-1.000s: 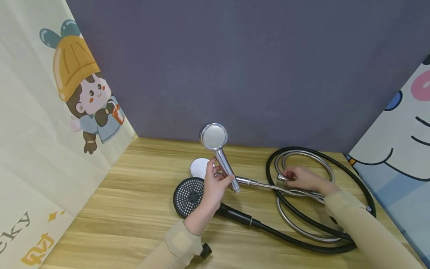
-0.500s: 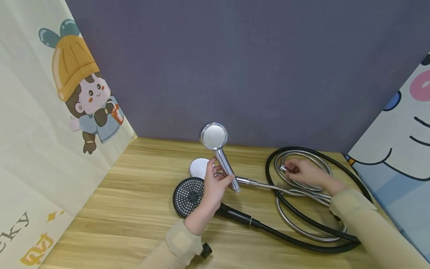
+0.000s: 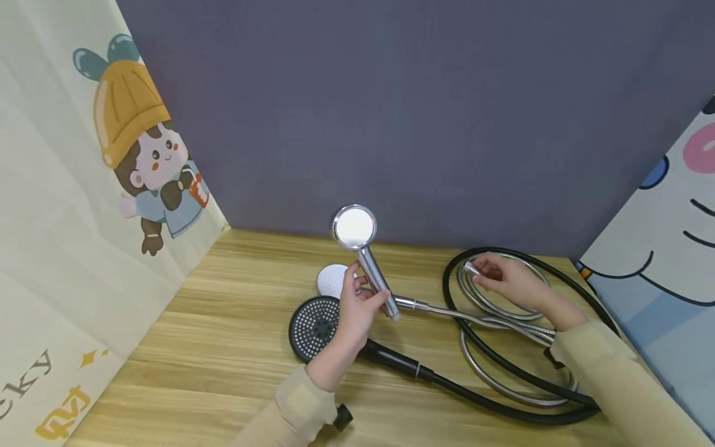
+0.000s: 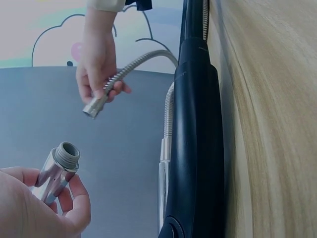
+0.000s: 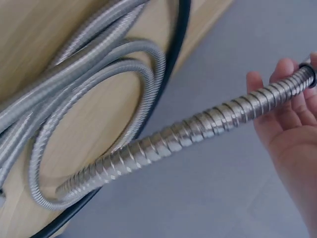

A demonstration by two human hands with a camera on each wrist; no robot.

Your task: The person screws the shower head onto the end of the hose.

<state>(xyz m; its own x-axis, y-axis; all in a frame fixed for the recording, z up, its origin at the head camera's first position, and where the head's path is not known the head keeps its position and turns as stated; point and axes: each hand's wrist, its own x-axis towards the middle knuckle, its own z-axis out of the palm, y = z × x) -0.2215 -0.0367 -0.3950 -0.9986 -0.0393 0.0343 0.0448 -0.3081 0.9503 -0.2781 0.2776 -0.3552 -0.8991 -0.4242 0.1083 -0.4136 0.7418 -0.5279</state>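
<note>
My left hand grips a chrome shower head by its handle, tilted with the round face upward. In the left wrist view, the handle's threaded end sticks out past my fingers. My right hand pinches a metal shower hose close to its chrome end fitting. That fitting points toward the handle's thread, with a gap between them. From my right fingers the hose runs down to its coils on the table. The back of the shower head is hidden.
A black shower head with a black hose lies in front on the wooden table. Behind my left hand lies a white-faced shower head on another metal hose. A small black part shows beside my left sleeve. A grey wall stands behind.
My right hand has lifted the hose end upward and slightly back from the coils. My left hand and the chrome shower head stay nearly still.
</note>
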